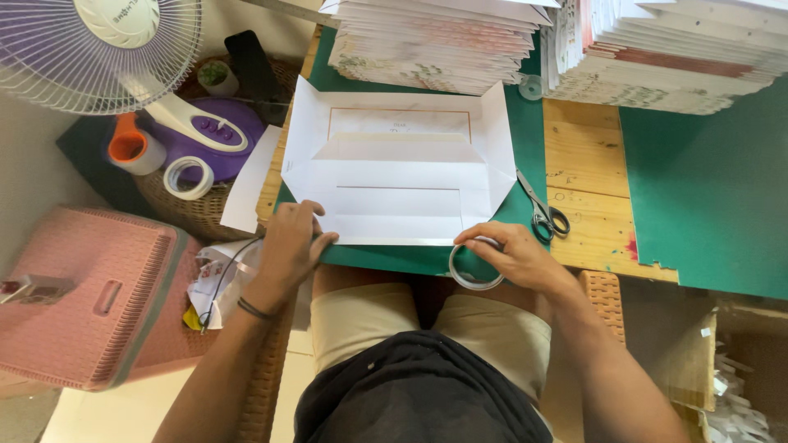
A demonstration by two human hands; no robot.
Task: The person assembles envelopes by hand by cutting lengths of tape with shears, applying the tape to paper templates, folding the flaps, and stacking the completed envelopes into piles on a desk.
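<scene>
On green mat [706,189] — left hand [287,246] presses paper [394,176], right hand [513,254] grips tape roll [474,275].

Soft, even daylight fills the room, bright enough that nothing sits in deep gloom. The white folded sheet [396,176] is the brightest thing here, close to washed out, so its creases read only as faint grey steps. Shadows are weak and short: a thin one under the scissors [542,209] on the green mat [706,189], a darker pocket beneath the table edge over the lap. No hard glare anywhere. The fan [98,49] grille at the upper left bends with wide-lens distortion, and the paper stacks [435,41] along the top edge splay outward. Focus holds fairly sharp across the frame, slightly softer at the corners.
</scene>
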